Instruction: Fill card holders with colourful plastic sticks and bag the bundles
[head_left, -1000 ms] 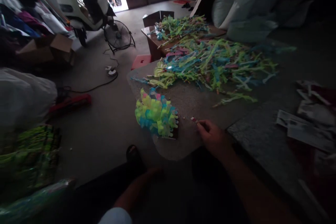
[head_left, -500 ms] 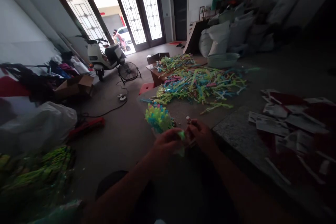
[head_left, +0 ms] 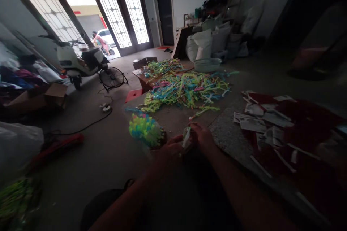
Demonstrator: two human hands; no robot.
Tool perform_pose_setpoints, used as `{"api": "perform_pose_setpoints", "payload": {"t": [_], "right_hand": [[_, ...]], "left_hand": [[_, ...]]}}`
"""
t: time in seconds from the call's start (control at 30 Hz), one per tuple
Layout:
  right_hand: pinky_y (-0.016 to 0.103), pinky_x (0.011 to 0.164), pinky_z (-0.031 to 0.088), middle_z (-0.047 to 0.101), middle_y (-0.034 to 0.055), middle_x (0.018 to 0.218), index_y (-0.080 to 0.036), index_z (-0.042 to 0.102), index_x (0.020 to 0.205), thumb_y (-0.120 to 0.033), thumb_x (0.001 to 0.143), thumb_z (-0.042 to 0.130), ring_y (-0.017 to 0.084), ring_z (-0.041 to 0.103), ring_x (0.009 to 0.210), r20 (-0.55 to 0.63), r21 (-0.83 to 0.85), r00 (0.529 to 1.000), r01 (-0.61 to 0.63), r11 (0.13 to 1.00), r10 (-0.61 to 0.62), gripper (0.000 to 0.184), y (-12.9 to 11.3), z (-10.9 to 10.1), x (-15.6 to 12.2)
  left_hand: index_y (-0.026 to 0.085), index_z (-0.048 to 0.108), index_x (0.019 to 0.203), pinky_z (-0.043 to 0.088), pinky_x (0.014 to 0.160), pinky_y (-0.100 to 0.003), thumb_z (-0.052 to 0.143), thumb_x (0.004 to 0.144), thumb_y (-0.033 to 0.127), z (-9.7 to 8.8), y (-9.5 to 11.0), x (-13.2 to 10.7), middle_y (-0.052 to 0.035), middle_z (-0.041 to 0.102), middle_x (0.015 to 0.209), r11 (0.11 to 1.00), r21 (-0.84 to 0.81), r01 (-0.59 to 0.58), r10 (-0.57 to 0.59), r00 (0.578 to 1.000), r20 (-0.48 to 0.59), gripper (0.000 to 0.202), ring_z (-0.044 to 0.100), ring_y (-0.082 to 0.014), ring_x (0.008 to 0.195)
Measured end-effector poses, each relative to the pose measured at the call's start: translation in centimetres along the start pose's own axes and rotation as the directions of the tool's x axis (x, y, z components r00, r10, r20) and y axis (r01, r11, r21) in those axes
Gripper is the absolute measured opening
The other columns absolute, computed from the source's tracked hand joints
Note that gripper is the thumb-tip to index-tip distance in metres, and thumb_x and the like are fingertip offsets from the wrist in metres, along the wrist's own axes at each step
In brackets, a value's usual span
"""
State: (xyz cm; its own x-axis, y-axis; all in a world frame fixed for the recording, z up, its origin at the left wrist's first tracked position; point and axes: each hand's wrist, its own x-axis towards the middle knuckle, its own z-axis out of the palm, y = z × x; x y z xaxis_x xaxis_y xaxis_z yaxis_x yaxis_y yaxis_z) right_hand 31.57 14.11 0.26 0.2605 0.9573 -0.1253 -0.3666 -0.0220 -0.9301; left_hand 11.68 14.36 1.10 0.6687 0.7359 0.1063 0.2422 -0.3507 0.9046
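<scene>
My left hand (head_left: 173, 145) and my right hand (head_left: 202, 136) are close together over the near edge of the work surface. Between their fingertips is a small whitish-green strip (head_left: 186, 137), pinched from both sides; its exact kind is too dark and blurred to make out. Just left of my left hand stands a dense bundle of yellow, green and blue strips (head_left: 145, 130), their ends pointing up and left. Beyond my hands a wide loose pile of similar thin coloured pieces (head_left: 187, 88) covers the surface.
Red and white printed packets (head_left: 253, 124) lie spread on the right. A pale basin (head_left: 207, 65) and white sacks (head_left: 203, 43) are behind the pile. To the left are a fan (head_left: 111, 78), a scooter (head_left: 78, 59), a cable with a socket (head_left: 105, 108) and a red stool (head_left: 134, 95).
My view has swung to the right, so everything sits further left. The fingers of my right hand have shifted, and the whitish-green strip now stands upright between my hands.
</scene>
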Motion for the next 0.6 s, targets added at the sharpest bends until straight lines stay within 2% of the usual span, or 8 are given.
{"api": "perform_pose_setpoints", "payload": {"t": [0.1, 0.17, 0.23, 0.27, 0.33, 0.43, 0.53, 0.6], "right_hand": [[0.024, 0.043, 0.042, 0.066, -0.0027, 0.071, -0.021, 0.061, 0.095, -0.058, 0.083, 0.065, 0.011, 0.049, 0.043, 0.028, -0.258, 0.994, 0.113, 0.959, -0.109, 0.039, -0.2, 0.2, -0.3], [0.024, 0.045, 0.043, 0.067, -0.0023, 0.073, -0.021, 0.063, 0.096, -0.058, 0.088, 0.06, 0.011, 0.051, 0.045, 0.064, -0.367, 0.989, 0.148, 0.918, -0.134, 0.038, -0.3, 0.6, -0.7], [0.025, 0.047, 0.044, 0.067, -0.0018, 0.074, -0.022, 0.064, 0.096, -0.058, 0.092, 0.057, 0.012, 0.054, 0.048, 0.09, -0.434, 0.987, 0.157, 0.887, -0.131, 0.037, -0.5, 1.0, -1.1], [0.025, 0.049, 0.045, 0.067, -0.0014, 0.075, -0.022, 0.065, 0.097, -0.057, 0.093, 0.055, 0.013, 0.056, 0.051, 0.105, -0.46, 0.986, 0.166, 0.872, -0.133, 0.037, -0.5, 1.2, -1.2], [0.025, 0.054, 0.045, 0.067, -0.0014, 0.073, -0.022, 0.067, 0.1, -0.055, 0.097, 0.052, 0.015, 0.059, 0.056, 0.144, -0.51, 0.979, 0.198, 0.837, -0.143, 0.037, -0.3, 1.6, -1.5], [0.025, 0.062, 0.046, 0.068, -0.001, 0.074, -0.022, 0.068, 0.106, -0.052, 0.1, 0.049, 0.016, 0.063, 0.067, 0.244, -0.567, 0.96, 0.254, 0.784, -0.135, 0.036, 0.4, 2.1, -1.8], [0.027, 0.073, 0.048, 0.073, 0.0017, 0.09, -0.023, 0.069, 0.113, -0.05, 0.101, 0.05, 0.018, 0.067, 0.083, 0.345, -0.578, 0.932, 0.304, 0.757, -0.111, 0.035, 0.7, 2.2, -2.0], [0.028, 0.069, 0.049, 0.071, 0.0009, 0.083, -0.023, 0.065, 0.125, -0.054, 0.102, 0.048, 0.018, 0.066, 0.076, 0.341, -0.552, 0.938, 0.256, 0.794, -0.066, 0.042, 0.6, 1.9, -1.9]], "left_hand": [[0.021, 0.072, 0.094, 0.043, 0.11, -0.04, 0.06, 0.086, 0.023, -0.9, 0.4, 0.0, -0.0113, 0.058, 0.147, 1.0, 0.021, -0.002, -0.001, 0.991, 0.133, 0.015, 0.056, -0.0295, 0.131], [0.021, 0.068, 0.109, 0.046, 0.104, -0.038, 0.06, 0.081, 0.017, -1.8, 0.8, 0.0, -0.0106, 0.064, 0.134, 0.999, -0.011, 0.033, -0.029, 0.959, 0.281, 0.029, 0.059, -0.0274, 0.122], [0.021, 0.061, 0.117, 0.05, 0.095, -0.035, 0.063, 0.079, 0.02, -2.3, 0.9, 0.2, -0.0074, 0.066, 0.119, 0.987, -0.117, 0.109, -0.059, 0.93, 0.363, 0.038, 0.062, -0.0238, 0.109], [0.021, 0.057, 0.115, 0.051, 0.089, -0.034, 0.064, 0.08, 0.024, -2.3, 0.8, 0.3, -0.0059, 0.065, 0.113, 0.969, -0.187, 0.164, -0.092, 0.935, 0.343, 0.036, 0.063, -0.0219, 0.101], [0.021, 0.052, 0.106, 0.051, 0.078, -0.031, 0.066, 0.082, 0.034, -1.9, 0.2, 0.8, -0.0046, 0.063, 0.103, 0.918, -0.29, 0.271, -0.229, 0.958, 0.171, 0.031, 0.063, -0.019, 0.09], [0.021, 0.049, 0.099, 0.049, 0.07, -0.028, 0.075, 0.078, 0.043, -0.9, -0.8, 1.6, -0.0043, 0.062, 0.097, 0.881, -0.318, 0.35, -0.391, 0.918, -0.074, 0.04, 0.063, -0.0172, 0.082], [0.019, 0.055, 0.104, 0.048, 0.07, -0.027, 0.078, 0.076, 0.04, -0.5, -1.1, 2.0, -0.0056, 0.067, 0.097, 0.906, -0.254, 0.339, -0.373, 0.923, -0.097, 0.042, 0.065, -0.0182, 0.084], [0.018, 0.059, 0.108, 0.045, 0.066, -0.026, 0.074, 0.079, 0.036, -0.9, -0.7, 2.0, -0.0028, 0.068, 0.088, 0.92, -0.172, 0.351, -0.369, 0.926, -0.082, 0.038, 0.064, -0.0173, 0.078]]}}
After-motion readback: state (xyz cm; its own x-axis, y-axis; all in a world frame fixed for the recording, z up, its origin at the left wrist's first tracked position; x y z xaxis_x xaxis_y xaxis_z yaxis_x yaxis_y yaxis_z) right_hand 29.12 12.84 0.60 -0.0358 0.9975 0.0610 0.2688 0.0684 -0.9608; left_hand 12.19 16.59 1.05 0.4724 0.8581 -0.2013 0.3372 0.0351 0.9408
